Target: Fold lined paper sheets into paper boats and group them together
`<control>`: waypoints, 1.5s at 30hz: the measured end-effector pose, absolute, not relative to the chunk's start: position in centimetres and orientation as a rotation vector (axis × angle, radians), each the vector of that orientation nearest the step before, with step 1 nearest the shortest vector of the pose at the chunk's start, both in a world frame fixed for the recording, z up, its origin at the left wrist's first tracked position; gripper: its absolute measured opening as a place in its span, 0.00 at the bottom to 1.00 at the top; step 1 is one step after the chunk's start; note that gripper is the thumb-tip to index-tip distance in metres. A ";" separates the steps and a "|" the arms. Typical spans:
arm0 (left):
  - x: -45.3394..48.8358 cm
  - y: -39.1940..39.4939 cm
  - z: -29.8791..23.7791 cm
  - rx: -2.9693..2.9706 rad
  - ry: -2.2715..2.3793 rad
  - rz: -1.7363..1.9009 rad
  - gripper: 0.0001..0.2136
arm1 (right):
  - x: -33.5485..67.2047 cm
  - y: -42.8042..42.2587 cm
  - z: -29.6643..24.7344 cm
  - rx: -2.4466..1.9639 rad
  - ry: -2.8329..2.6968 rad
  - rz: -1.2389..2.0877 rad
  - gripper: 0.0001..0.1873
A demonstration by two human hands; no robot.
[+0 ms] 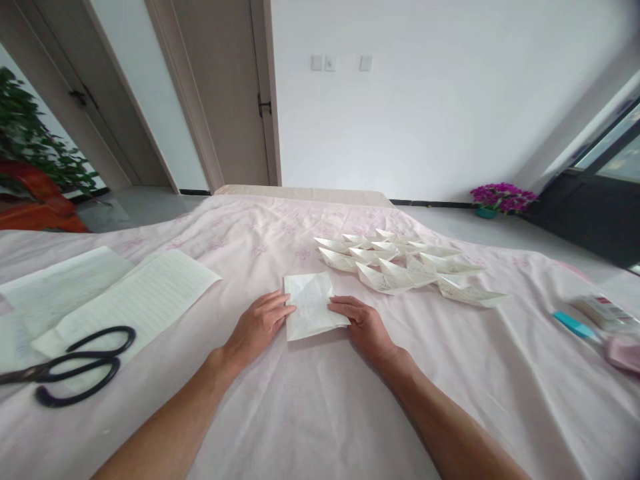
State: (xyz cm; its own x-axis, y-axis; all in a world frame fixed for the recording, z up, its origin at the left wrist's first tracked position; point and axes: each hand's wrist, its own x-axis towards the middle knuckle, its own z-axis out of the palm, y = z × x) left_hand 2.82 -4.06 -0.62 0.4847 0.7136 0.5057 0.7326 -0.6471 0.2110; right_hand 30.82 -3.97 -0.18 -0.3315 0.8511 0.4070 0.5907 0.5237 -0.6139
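Observation:
A folded square of thin white paper [311,305] lies in front of me on the pink cloth. My left hand [261,319] pinches its left edge, fingertips resting over the top. On the opposite side, my right hand [364,323] grips the right edge with its fingers bent together. The layers of the paper look slightly apart near the lower right corner. Beyond my right hand stand several folded paper boats [395,275], grouped in rows and marked with faint writing.
Black-handled scissors [80,363] lie at the left over loose written sheets [135,297]. A flowered pink cloth [240,413] covers the surface. At the far right are a blue object [574,325], a clear package [605,312] and a pink item [623,353].

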 end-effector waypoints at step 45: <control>5.7 -5.9 -0.1 -2.686 -1.489 -1.017 0.06 | 29.8 -5.7 2.3 -1.362 -2.311 0.192 0.18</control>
State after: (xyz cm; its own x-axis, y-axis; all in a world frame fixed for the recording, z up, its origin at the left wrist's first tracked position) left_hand 5.69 -5.89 -0.06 0.3803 0.7919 0.4778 0.7331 -0.5731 0.3663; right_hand 29.83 -5.73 2.28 -0.4121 0.8579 0.3068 0.7955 0.5030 -0.3378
